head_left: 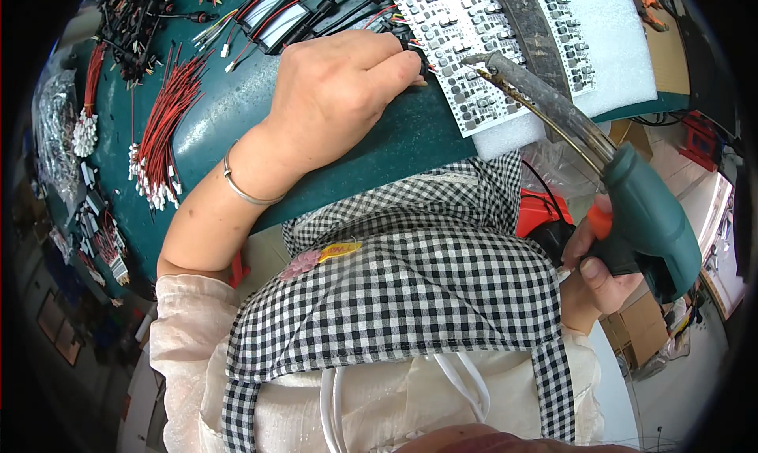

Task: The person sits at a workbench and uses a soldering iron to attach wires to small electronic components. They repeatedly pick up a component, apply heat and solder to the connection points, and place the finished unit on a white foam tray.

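Observation:
My right hand (pixel 606 282) is closed round the handle of a green soldering gun (pixel 652 212), at the right. Its metal tip and thin feed tube reach left over a white sheet of circuit boards (pixel 464 62). My left hand (pixel 339 93) is at the sheet's left edge, thumb and fingers pinched together. Whatever lies between those fingertips is mostly hidden; coloured wire ends show just beyond them. Across the boards lies a dark, worn strip (pixel 530 28). Under the sheet is a white foam slab (pixel 628 46).
Bundles of red wires with white connectors (pixel 167 121) lie on the green table (pixel 237 125) at the left. Black cables (pixel 130 26) pile up behind them. Black-cased modules with wires (pixel 276 17) lie beyond my left hand. Orange-handled pliers (pixel 651 12) rest far right.

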Action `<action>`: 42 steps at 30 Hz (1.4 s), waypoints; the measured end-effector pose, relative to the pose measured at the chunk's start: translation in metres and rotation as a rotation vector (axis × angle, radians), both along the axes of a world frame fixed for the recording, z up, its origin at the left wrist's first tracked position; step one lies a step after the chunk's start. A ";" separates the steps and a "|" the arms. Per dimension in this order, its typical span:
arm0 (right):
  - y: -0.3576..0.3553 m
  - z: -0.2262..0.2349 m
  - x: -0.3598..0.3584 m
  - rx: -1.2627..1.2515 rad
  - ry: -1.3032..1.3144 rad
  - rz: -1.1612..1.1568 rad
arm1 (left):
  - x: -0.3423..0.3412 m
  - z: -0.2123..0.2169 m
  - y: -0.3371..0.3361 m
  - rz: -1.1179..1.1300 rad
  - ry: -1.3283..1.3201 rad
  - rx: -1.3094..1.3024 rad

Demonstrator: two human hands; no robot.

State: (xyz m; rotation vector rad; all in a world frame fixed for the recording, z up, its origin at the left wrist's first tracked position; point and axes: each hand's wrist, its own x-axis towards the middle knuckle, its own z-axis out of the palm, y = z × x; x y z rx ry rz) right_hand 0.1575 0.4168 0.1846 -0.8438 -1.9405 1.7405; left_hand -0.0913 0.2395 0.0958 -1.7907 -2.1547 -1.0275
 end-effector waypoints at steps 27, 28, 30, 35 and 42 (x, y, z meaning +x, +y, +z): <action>-0.010 -0.006 0.011 -0.085 -0.145 -0.011 | -0.011 -0.001 0.001 -0.095 0.059 0.049; -0.011 -0.005 0.011 -0.089 -0.174 -0.026 | -0.010 0.000 0.001 -0.092 0.061 0.039; -0.016 -0.005 0.006 -0.071 -0.147 -0.047 | -0.009 0.001 0.001 -0.087 0.065 0.019; -0.010 -0.008 0.011 -0.081 -0.158 0.012 | -0.008 0.003 -0.001 -0.075 0.065 0.008; -0.024 -0.002 -0.007 -0.102 -0.133 -0.117 | -0.007 0.005 0.000 -0.081 0.096 -0.010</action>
